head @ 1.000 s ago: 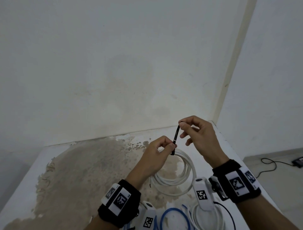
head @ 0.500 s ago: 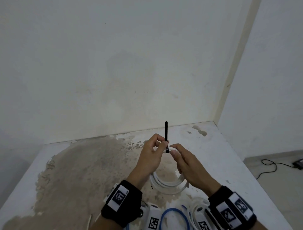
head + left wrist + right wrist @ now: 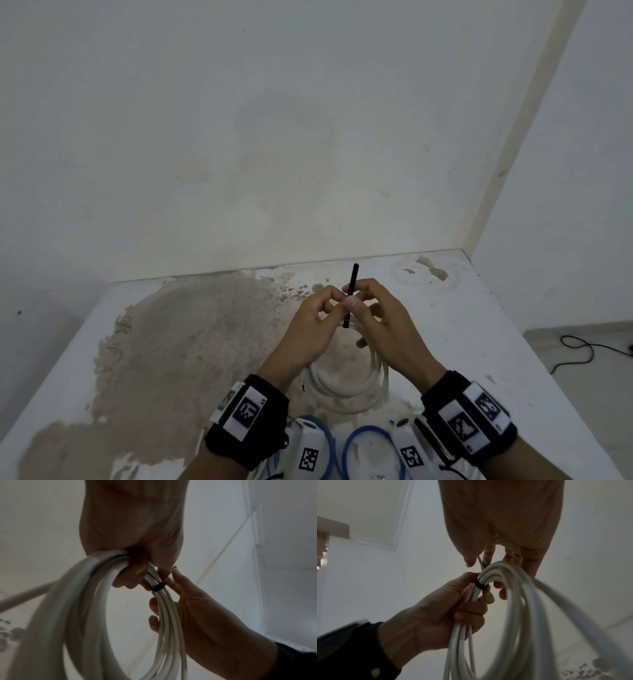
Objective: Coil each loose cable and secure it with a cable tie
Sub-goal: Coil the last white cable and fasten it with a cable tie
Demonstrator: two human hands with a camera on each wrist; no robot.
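Observation:
A white cable coil [image 3: 346, 389] hangs from both hands above the table [image 3: 462, 325]. A black cable tie [image 3: 351, 291] is looped round its strands; the loop shows as a dark band [image 3: 158, 586] [image 3: 480, 585] and the tail stands straight up. My left hand [image 3: 318, 310] grips the coil [image 3: 462, 635] just below the band, fingers curled round the strands. My right hand [image 3: 376, 310] pinches the tie at the loop with thumb and forefinger, and its other fingers curl behind the coil [image 3: 164, 615].
Blue cable loops [image 3: 366, 433] and more white cable lie at the near table edge under my wrists. A worn brown patch [image 3: 191, 342] covers the table's left half. Walls close the back and right. A black cord [image 3: 582, 349] lies on the floor at right.
My right hand let go of the tie's upper end and came down to pinch it at the coil beside my left hand. The tie's tail now stands straight up.

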